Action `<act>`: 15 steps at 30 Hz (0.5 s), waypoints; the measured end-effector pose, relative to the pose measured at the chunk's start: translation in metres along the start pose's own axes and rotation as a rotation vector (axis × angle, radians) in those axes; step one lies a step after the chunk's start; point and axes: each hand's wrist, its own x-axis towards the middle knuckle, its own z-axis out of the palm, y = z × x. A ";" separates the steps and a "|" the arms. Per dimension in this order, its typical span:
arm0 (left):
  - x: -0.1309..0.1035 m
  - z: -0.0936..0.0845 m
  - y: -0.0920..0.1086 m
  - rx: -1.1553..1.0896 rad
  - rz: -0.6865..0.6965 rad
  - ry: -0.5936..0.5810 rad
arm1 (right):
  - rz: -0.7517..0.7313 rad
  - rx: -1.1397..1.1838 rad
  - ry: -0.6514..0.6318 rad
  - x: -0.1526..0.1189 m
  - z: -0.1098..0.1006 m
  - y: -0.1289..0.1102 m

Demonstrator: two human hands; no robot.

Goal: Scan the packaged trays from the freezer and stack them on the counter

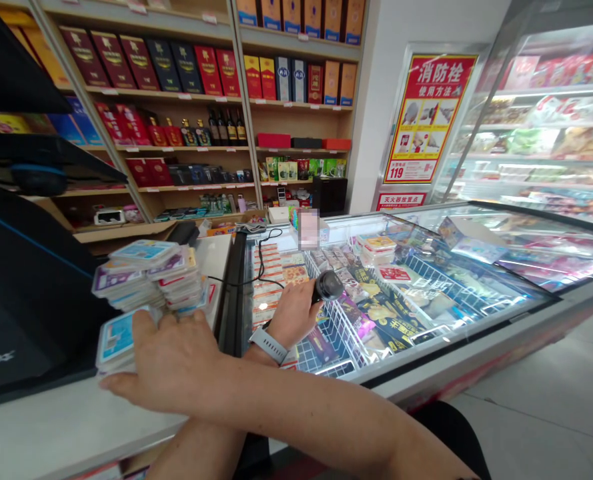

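Note:
My arms are crossed. My left hand, wearing a grey watch strap, is closed round a black handheld device over the glass-topped freezer. On the left, my right hand grips a small stack of blue-and-white packs at the counter's edge, thumb low at its near side and fingers over its right part. Just behind it stand piled packs with purple labels and more packs with red and yellow edges. The exact finger contact underneath is hidden.
A dark machine stands at the left of the white counter. A black cable lies across the freezer edge. Packs and an open carton rest on the glass. Stocked shelves stand behind.

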 end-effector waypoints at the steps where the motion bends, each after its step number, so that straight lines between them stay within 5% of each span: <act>1: 0.000 0.000 0.000 0.001 0.002 0.001 | -0.030 -0.015 0.021 -0.004 -0.005 0.003; 10: 0.001 0.000 -0.005 -0.004 0.023 0.023 | -0.017 -0.123 0.069 -0.038 -0.058 0.041; 15: -0.001 0.014 0.000 -0.005 -0.013 0.136 | 0.055 -0.138 0.113 -0.057 -0.078 0.069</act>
